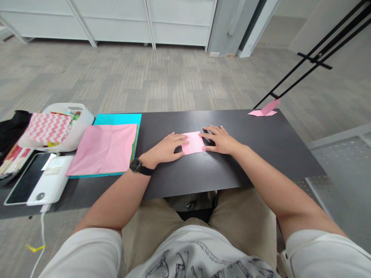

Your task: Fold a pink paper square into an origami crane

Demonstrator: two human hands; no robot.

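Observation:
A small square of pink paper [193, 143] lies flat on the dark table in front of me. My left hand [168, 148] rests at its left edge, fingers stretched out, with some fingertips on the paper. From the other side, my right hand [219, 140] touches the right edge with its fingers spread and the thumb near the lower right corner. Neither hand grips the sheet. Whether the square is folded or a single layer, I cannot tell.
A folded pink paper piece [265, 110] stands at the table's far right corner. To the left lie a large pink sheet [106, 148] on coloured paper, a white basket [82, 116], a white power bank [51, 179] with a cable, and a dark-screened tablet [24, 181].

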